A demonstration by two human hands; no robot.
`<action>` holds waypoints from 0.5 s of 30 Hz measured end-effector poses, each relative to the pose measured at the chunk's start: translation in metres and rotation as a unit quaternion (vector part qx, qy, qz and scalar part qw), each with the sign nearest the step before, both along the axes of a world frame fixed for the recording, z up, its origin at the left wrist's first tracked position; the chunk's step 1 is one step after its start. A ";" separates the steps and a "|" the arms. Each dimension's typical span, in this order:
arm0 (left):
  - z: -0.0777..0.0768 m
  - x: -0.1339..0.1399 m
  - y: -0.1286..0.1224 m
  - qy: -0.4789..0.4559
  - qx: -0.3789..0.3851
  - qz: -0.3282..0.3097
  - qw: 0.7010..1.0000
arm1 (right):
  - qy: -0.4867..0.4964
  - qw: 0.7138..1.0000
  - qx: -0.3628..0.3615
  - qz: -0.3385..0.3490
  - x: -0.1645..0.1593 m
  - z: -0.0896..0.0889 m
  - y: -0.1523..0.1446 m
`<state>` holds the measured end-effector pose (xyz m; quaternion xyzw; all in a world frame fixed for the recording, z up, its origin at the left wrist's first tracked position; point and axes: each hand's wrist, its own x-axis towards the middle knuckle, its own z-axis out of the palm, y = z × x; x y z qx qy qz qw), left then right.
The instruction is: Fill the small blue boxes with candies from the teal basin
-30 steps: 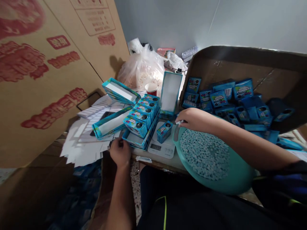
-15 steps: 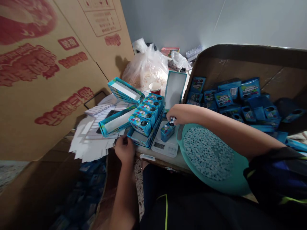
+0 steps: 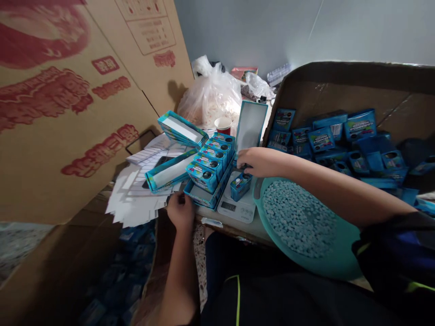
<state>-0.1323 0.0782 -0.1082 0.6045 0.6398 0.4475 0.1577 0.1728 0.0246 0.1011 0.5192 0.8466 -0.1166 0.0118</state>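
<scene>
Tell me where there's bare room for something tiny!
Small patches: the floor of the shallow blue cardboard tray, before its row of printed blue boxes, and the pale table wedge between the flat white scale and round turquoise plastic bowl. Crowded: on the scale, a small blue box with the right hand close by; leftward, loose white papers.

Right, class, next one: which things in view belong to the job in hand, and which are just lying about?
Seemingly in use:
small blue box by the right hand
white scale beneath the box
teal basin of pale pieces
tray holding blue boxes

Apparently lying about:
red-and-white cup
plastic bag
loose papers
</scene>
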 end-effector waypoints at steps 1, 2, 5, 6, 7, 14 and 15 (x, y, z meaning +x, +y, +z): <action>-0.001 0.000 0.000 0.001 0.002 -0.002 1.000 | 0.003 1.000 0.004 -0.004 -0.001 -0.002 0.000; -0.002 -0.001 0.000 0.002 0.003 -0.003 1.000 | 0.008 1.000 0.005 -0.010 -0.002 -0.004 0.000; -0.006 -0.002 0.002 0.002 0.004 -0.003 1.000 | 0.022 0.999 0.017 -0.035 -0.010 -0.013 -0.001; -0.007 -0.003 0.002 0.002 0.003 -0.003 1.000 | 0.024 0.998 0.022 -0.044 -0.012 -0.017 -0.001; -0.007 -0.003 0.002 0.003 0.002 -0.004 1.000 | 0.025 0.998 0.027 -0.054 -0.014 -0.020 -0.001; -0.005 -0.003 0.002 -0.002 -0.002 -0.006 1.000 | 0.012 0.992 -0.034 -0.117 0.011 -0.017 0.004; -0.005 -0.003 0.001 -0.005 -0.004 -0.006 1.000 | 0.019 0.991 -0.040 -0.124 0.017 -0.014 0.007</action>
